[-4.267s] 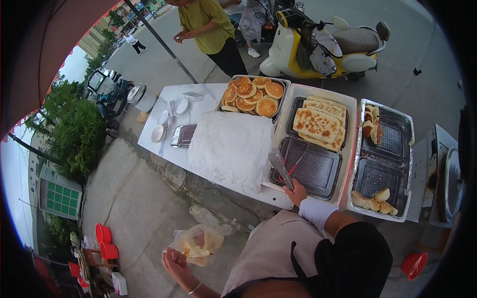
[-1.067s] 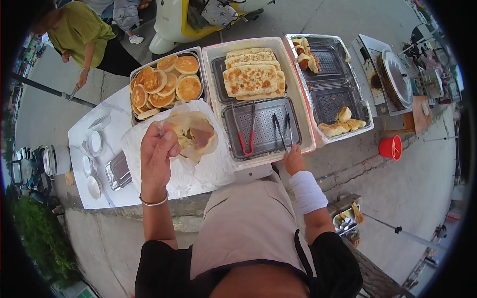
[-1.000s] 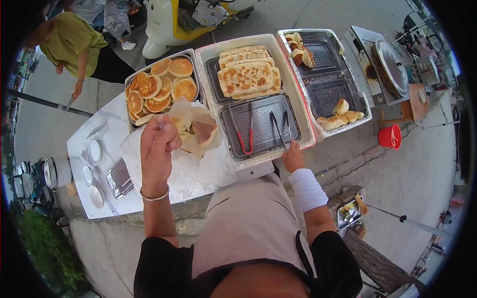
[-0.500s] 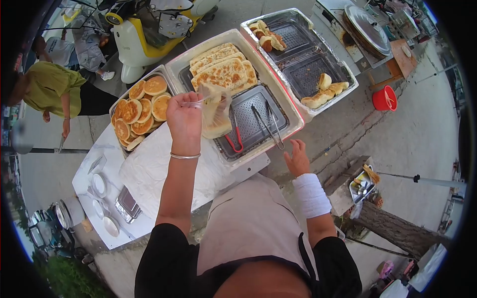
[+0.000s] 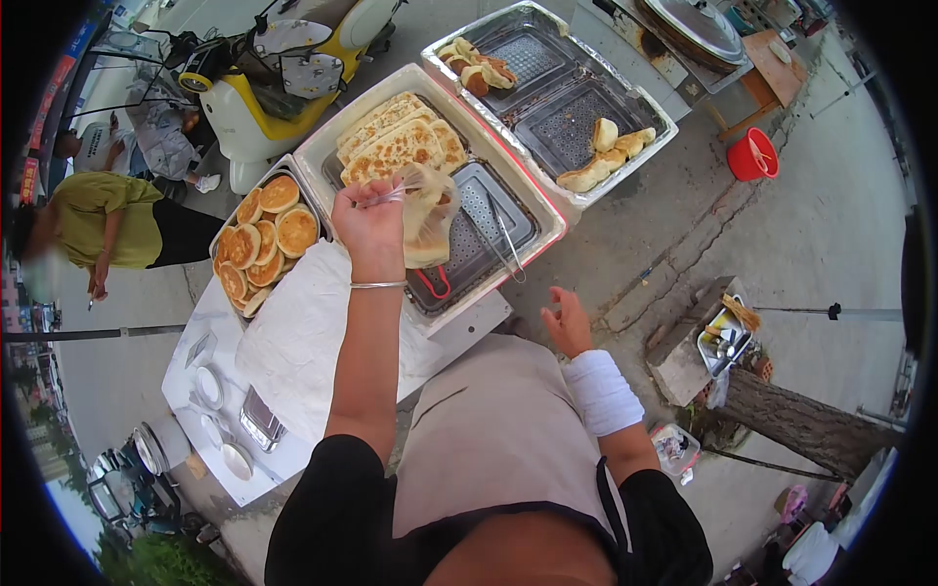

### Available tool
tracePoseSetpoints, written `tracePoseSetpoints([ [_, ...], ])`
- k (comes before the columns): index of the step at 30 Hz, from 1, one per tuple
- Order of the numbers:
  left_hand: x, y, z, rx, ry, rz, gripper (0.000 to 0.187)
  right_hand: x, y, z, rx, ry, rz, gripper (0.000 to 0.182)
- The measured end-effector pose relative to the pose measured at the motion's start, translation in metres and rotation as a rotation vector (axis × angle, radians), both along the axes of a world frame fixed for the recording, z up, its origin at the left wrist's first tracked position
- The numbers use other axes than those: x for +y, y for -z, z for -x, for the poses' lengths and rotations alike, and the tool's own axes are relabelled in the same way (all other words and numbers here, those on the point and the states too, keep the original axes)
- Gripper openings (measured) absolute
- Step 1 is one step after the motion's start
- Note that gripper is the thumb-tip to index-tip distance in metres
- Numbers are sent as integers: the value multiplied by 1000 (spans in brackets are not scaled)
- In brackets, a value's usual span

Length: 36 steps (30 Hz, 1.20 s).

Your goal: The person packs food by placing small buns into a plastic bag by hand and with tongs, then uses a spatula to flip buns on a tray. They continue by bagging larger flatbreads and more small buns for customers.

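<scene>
My left hand (image 5: 369,217) pinches the top of a clear plastic bag (image 5: 427,230) with flatbread inside. The bag hangs over the near part of a white-walled box (image 5: 559,230). Behind it in the box are stacked browned flatbreads (image 5: 396,146). Metal tongs (image 5: 505,234) lean on the perforated tray beside the bag, and red-handled tongs (image 5: 437,285) lie partly hidden beneath it. My right hand (image 5: 569,324) is empty, fingers apart, in the air in front of the box's near right corner.
Round breads (image 5: 264,242) fill a tray at left, beside a white cloth (image 5: 293,342). A second box (image 5: 669,127) holds rolls (image 5: 608,161) and stuffed breads. A red bucket (image 5: 750,156) stands at right. A person in a green shirt (image 5: 107,220) stands left, near a yellow-white scooter (image 5: 256,117).
The head view has shifted, so the boxes appear farther left. My right hand has drawn back from the metal tongs' handle end. My left hand keeps hold of the bag.
</scene>
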State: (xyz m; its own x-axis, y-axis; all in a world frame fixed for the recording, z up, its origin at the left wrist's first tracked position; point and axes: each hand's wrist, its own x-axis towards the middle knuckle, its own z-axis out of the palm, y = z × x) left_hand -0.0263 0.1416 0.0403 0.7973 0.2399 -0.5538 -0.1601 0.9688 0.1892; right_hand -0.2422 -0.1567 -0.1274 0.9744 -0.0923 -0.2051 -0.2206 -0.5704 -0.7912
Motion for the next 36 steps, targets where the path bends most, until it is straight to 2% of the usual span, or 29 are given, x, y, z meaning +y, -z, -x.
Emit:
tracePoseSetpoints([
  [1,-4,7,4,24,-16,10,14,13,-18,-15,-4,16,6,50],
  [3,-17,7,13,70,-33,46,18,33,-21,-42,-399,-44,436,57],
  [6,-43,7,23,148,-60,132,30,61,-20,-81,-383,-88,618,60],
  [9,-46,42,19,216,-118,197,34,62,16,-113,-266,-204,702,61],
  [14,-35,41,38,242,15,133,35,51,14,-122,-337,-166,743,29],
  [17,-24,41,41,267,1,103,33,40,10,-122,-403,-165,834,30],
  [21,-21,46,64,266,78,60,28,31,11,-119,-227,-32,765,35],
  [22,-22,46,64,262,101,41,27,33,9,-122,-216,-65,750,37],
  [27,-68,63,59,197,367,-87,27,63,-10,-111,-67,-178,684,45],
  [28,-78,66,55,198,419,-98,27,69,-1,-107,-221,-157,735,40],
  [29,-88,70,51,197,472,-109,27,72,7,-106,-219,-152,744,38],
  [31,-99,71,45,132,502,-101,24,75,17,-107,-221,-138,765,34],
  [36,-98,70,53,56,590,-169,18,54,10,-108,-31,-81,696,47],
])
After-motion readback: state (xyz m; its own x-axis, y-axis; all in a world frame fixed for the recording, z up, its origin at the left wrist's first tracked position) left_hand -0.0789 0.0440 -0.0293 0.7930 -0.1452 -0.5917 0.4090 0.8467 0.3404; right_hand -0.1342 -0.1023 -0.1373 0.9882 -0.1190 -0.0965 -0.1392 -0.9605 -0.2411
